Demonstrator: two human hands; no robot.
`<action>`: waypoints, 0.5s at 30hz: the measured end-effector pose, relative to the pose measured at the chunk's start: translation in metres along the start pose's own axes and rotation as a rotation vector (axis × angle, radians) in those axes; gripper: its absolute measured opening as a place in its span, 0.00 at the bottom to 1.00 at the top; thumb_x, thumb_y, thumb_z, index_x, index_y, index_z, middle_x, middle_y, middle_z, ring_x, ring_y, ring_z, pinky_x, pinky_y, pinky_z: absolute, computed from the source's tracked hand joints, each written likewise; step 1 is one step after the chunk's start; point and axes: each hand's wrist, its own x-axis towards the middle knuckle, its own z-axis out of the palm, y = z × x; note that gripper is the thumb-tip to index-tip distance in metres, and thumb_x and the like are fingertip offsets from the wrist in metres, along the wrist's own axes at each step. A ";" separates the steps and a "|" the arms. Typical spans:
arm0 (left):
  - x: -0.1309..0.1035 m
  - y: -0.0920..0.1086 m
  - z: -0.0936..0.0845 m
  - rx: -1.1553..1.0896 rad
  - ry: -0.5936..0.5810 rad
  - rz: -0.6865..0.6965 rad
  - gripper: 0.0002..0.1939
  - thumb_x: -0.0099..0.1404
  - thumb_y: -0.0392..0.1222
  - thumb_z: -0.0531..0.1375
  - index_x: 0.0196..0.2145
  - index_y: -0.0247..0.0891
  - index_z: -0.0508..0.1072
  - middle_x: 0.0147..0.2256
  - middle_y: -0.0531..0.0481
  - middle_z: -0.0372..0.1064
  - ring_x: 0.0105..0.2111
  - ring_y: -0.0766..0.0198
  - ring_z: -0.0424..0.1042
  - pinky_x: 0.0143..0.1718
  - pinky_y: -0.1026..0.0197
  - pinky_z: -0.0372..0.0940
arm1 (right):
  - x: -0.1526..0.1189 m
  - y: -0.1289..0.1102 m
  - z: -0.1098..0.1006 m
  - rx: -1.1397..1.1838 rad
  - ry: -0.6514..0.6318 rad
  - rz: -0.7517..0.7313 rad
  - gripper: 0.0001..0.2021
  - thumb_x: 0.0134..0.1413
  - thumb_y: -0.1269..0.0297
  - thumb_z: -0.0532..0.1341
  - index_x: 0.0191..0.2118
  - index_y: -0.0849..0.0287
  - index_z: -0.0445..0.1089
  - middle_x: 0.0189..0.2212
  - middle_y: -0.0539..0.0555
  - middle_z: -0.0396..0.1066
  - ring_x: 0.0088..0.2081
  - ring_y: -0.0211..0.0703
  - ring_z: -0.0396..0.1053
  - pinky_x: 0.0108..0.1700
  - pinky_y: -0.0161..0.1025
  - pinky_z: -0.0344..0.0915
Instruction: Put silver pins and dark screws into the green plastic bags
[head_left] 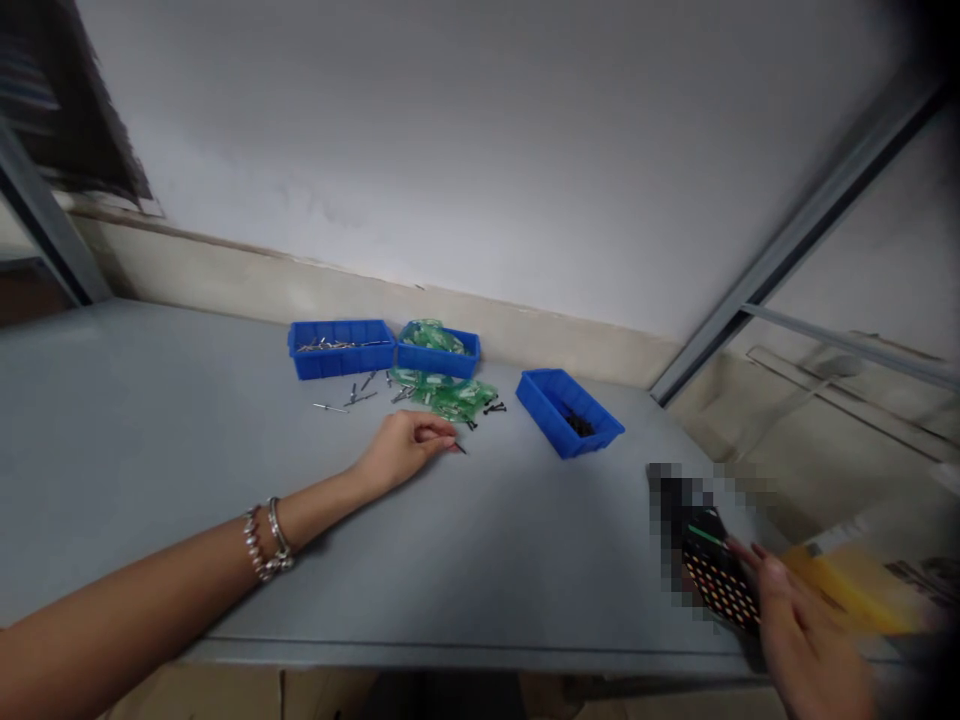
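My left hand (405, 447), with bracelets on its wrist, is pinched around a small dark screw (461, 449) just above the grey tabletop. Green plastic packets (454, 397) lie just beyond its fingers, with loose black screws (495, 407) beside them. At the right edge of the table, my right hand (806, 620) grips the side of a black phone (724, 580) whose lit screen shows rows of coloured dots. Part of the phone's surroundings is pixelated. Silver rivet-like pins (360, 398) are scattered to the left of the packets.
Against the wall stand a blue bin (341, 362) of silver pins and a blue bin (439, 360) of green packets. Another blue bin (551, 425) with dark screws sits to their right. A yellow and clear bag (855, 590) lies at far right, near a metal frame post (795, 240).
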 end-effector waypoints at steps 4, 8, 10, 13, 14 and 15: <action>0.001 -0.001 0.002 -0.115 -0.104 -0.032 0.07 0.57 0.40 0.62 0.31 0.33 0.72 0.24 0.50 0.75 0.26 0.64 0.75 0.33 0.61 0.70 | 0.003 -0.002 0.001 0.105 -0.167 -0.011 0.30 0.54 0.38 0.48 0.43 0.56 0.77 0.56 0.58 0.66 0.56 0.59 0.63 0.59 0.57 0.56; 0.001 0.000 0.005 -0.230 -0.142 -0.046 0.08 0.58 0.40 0.62 0.31 0.33 0.68 0.23 0.54 0.71 0.24 0.66 0.74 0.28 0.64 0.67 | 0.002 -0.009 0.004 0.151 -0.160 -0.036 0.32 0.55 0.38 0.47 0.43 0.56 0.77 0.59 0.58 0.61 0.59 0.57 0.60 0.62 0.55 0.51; 0.000 0.000 0.005 -0.239 -0.137 -0.046 0.06 0.59 0.37 0.61 0.31 0.33 0.66 0.23 0.54 0.70 0.24 0.67 0.74 0.28 0.65 0.66 | 0.002 -0.008 0.004 0.149 -0.150 -0.050 0.32 0.55 0.37 0.46 0.43 0.57 0.77 0.60 0.59 0.60 0.59 0.57 0.60 0.62 0.55 0.51; -0.001 0.001 0.005 -0.187 -0.139 -0.018 0.04 0.59 0.35 0.59 0.30 0.34 0.66 0.23 0.54 0.70 0.24 0.69 0.73 0.28 0.67 0.64 | 0.003 -0.003 0.004 0.110 -0.170 -0.067 0.33 0.54 0.36 0.47 0.42 0.57 0.78 0.60 0.60 0.60 0.59 0.59 0.60 0.60 0.56 0.54; -0.001 0.001 0.004 -0.165 -0.143 -0.009 0.04 0.59 0.35 0.59 0.30 0.34 0.66 0.22 0.54 0.69 0.24 0.69 0.72 0.28 0.67 0.63 | 0.003 -0.001 0.003 0.098 -0.167 -0.071 0.32 0.54 0.36 0.46 0.41 0.56 0.78 0.60 0.60 0.60 0.59 0.59 0.60 0.60 0.55 0.54; -0.002 0.002 0.004 -0.146 -0.148 -0.002 0.04 0.60 0.35 0.59 0.29 0.34 0.66 0.21 0.55 0.69 0.24 0.69 0.72 0.28 0.67 0.62 | 0.004 0.000 0.003 0.089 -0.164 -0.077 0.32 0.54 0.36 0.46 0.41 0.56 0.78 0.60 0.59 0.60 0.59 0.59 0.60 0.60 0.55 0.55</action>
